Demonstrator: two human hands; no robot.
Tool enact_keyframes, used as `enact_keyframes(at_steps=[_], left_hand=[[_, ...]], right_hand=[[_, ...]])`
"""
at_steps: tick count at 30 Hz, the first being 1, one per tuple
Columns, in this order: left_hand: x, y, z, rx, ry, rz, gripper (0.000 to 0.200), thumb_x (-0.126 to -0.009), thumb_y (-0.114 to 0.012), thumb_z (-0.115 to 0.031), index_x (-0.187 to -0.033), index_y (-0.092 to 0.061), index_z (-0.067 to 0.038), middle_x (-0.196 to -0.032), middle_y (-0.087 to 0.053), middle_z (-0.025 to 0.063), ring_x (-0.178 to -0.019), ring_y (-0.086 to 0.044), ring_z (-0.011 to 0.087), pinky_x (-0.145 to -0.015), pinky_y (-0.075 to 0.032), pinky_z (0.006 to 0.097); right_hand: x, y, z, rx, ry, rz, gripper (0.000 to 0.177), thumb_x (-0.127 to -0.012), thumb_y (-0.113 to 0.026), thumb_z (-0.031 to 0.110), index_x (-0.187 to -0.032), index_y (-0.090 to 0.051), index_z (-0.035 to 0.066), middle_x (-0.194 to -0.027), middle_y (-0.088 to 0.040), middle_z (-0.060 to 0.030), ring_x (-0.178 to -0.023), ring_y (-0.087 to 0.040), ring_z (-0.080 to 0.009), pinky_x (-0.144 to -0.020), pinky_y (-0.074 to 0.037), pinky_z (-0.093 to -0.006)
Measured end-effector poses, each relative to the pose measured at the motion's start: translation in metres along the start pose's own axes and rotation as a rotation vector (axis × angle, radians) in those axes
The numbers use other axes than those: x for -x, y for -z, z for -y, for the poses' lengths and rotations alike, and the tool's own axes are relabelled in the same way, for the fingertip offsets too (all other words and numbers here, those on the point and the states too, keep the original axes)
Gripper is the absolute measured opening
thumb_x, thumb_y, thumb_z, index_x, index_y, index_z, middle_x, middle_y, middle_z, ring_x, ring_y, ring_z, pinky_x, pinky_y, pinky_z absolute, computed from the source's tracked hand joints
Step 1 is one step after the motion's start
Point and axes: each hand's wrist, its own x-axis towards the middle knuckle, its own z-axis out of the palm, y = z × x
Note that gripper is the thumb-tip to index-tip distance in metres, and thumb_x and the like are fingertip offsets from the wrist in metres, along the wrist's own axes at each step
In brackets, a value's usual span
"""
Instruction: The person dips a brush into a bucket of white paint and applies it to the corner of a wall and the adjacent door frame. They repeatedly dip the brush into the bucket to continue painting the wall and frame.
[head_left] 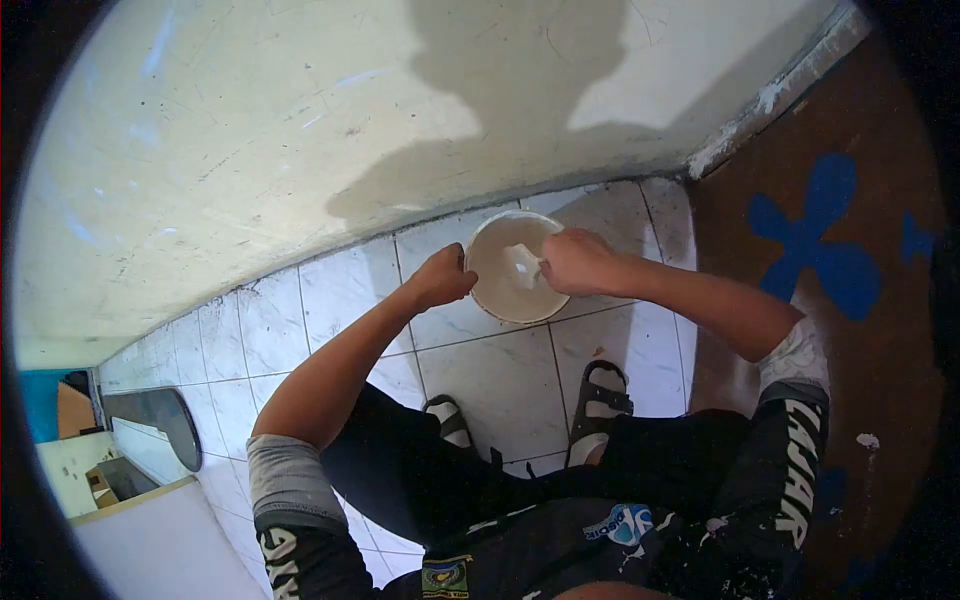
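Fingers of the left hand (445,278) closed on the left rim of the bucket (487,248). Bucket sits between both hands, mouth up. White tool (522,264) inside it, pointing left out of the right fist, long axis roughly crosswise; exact type can't tell. Right hand (578,263) grips it over the right rim, so it's the nearer hand.

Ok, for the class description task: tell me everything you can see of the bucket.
The bucket is round, off-white and plastic-looking, seen from above with its mouth open and its rim darkly marked. It shows against the tiled floor, near the wall; whether it rests there is unclear. The left grip holds its left rim; the right grip holds a white object inside. Its contents are unclear.
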Motion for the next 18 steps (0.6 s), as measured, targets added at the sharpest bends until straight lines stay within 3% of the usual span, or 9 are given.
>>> enact_keyframes(at_steps=[4,11,13,18], left_hand=[[0.002,0.002,-0.002,0.310,0.084,0.077,0.024,-0.082,-0.064,-0.011,-0.092,-0.048,0.005,-0.083,-0.055,0.0108,-0.070,-0.063,0.0199,-0.062,-0.058,0.0313],[0.006,0.005,-0.007,0.354,0.083,0.141,0.019,-0.087,-0.062,-0.007,-0.091,-0.046,0.003,-0.090,-0.055,0.0124,-0.077,-0.063,0.0197,-0.070,-0.060,0.0329],[0.006,0.006,-0.008,0.383,0.072,0.143,0.020,-0.087,-0.062,-0.007,-0.092,-0.046,0.002,-0.093,-0.054,0.0124,-0.081,-0.064,0.0214,-0.073,-0.060,0.0334],[0.006,0.005,0.001,0.430,0.078,0.182,0.021,-0.089,-0.061,-0.007,-0.098,-0.045,0.003,-0.100,-0.056,0.0150,-0.088,-0.064,0.0248,-0.078,-0.060,0.0366]], right_hand=[[-0.024,-0.028,0.013,0.010,-0.023,0.047,0.025,-0.081,-0.056,0.016,-0.082,-0.067,-0.007,-0.083,-0.066,-0.0292,-0.083,-0.067,-0.0423,-0.075,-0.052,-0.0491],[-0.047,-0.057,0.028,-0.050,-0.006,0.001,0.022,-0.079,-0.056,0.013,-0.083,-0.068,-0.005,-0.084,-0.067,-0.0277,-0.082,-0.067,-0.0407,-0.073,-0.053,-0.0484],[-0.042,-0.052,0.029,-0.061,0.203,-0.102,0.022,-0.080,-0.056,0.013,-0.081,-0.068,-0.005,-0.084,-0.067,-0.0268,-0.081,-0.067,-0.0405,-0.072,-0.053,-0.0490],[-0.032,-0.036,0.022,0.023,0.264,0.030,0.021,-0.077,-0.059,0.008,-0.090,-0.069,-0.005,-0.089,-0.067,-0.0273,-0.088,-0.067,-0.0400,-0.075,-0.055,-0.0470]])
